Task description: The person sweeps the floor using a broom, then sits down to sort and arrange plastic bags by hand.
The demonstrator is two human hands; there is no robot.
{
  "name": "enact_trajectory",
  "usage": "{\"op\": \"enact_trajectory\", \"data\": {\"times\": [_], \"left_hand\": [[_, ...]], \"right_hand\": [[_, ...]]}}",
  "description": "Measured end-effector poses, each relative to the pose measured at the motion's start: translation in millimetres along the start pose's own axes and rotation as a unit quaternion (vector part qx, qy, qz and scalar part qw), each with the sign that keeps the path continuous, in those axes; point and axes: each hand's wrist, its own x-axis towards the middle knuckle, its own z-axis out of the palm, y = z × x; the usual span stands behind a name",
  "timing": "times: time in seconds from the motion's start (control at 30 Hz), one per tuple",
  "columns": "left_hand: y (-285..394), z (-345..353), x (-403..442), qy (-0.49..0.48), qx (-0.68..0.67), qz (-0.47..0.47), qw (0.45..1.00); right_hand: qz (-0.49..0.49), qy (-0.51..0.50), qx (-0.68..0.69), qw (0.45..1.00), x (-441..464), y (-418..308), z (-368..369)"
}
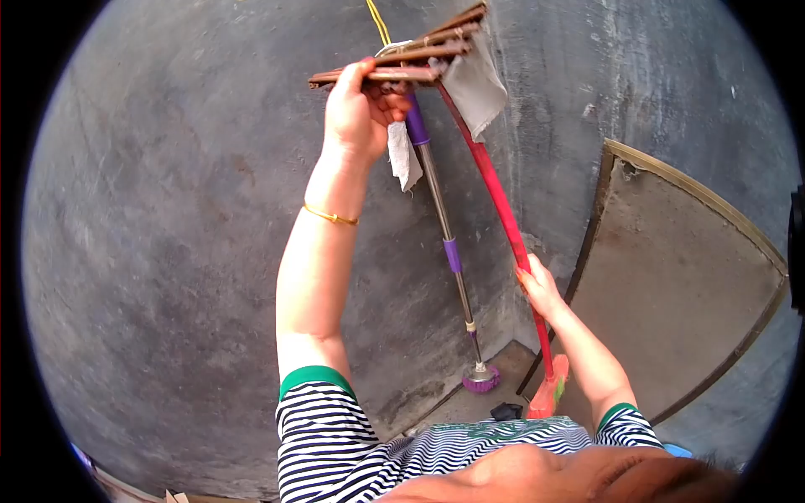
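Note:
My left hand (359, 117) is raised high against the wall, its thumb and fingers gripping a rack of brown wooden slats (419, 74). Light cloths hang around the rack: a grey cloth (480, 88) on the right and a white cloth (404, 159) below. Lower on the right, my right hand (541, 287) is closed around the red handle of a broom (501, 201). The orange broom head (547, 396) is down by the floor, and the handle's upper end passes behind the slats. Between my arms stands a mop (438, 193) with purple grips and a purple head.
Grey walls (193, 210) meet in a corner behind the mop. A framed screen panel (679, 277) leans on the right. Yellow cord (377, 21) hangs above the rack. A small black object (506, 411) lies on the floor near the broom head.

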Motion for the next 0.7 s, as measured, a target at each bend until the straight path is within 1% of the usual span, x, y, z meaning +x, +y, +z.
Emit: {"op": "enact_trajectory", "data": {"times": [0.03,0.1,0.2,0.3,0.43,0.47,0.5,0.57,0.6,0.63,0.7], "left_hand": [[-8,0,-2,0.017,0.02,0.019,0.999],[-21,-5,-5,0.01,0.045,0.04,0.998],[-29,-8,-8,0.018,0.095,0.05,0.994],[-30,-10,-5,0.022,0.109,0.066,0.992],[-19,-14,9,0.013,0.045,0.068,0.997],[-13,-14,11,0.01,0.048,0.069,0.996],[-10,-12,14,0.01,0.012,0.078,0.997],[1,-9,16,-0.01,-0.008,0.067,0.998],[6,-6,17,0.012,-0.004,0.067,0.998],[10,-7,20,0.009,-0.013,0.047,0.999],[19,-4,22,0.0,-0.013,0.041,0.999]], "right_hand": [[0.002,0.0,0.01,1.0,-2,3,1],[0.003,-0.005,0.015,1.0,2,6,-5],[0.033,-0.008,0.042,0.999,-6,7,4],[0.053,-0.01,0.066,0.996,-11,3,12],[0.034,-0.014,0.056,0.998,-7,3,11],[0.027,-0.015,0.05,0.998,-5,3,9],[0.023,-0.014,0.047,0.999,-4,0,8],[0.016,-0.013,0.042,0.999,-1,-5,6],[0.011,-0.013,0.041,0.999,2,-6,4],[0.005,-0.013,0.04,0.999,5,-5,2],[-0.001,-0.011,0.033,0.999,13,-8,-2]]}}
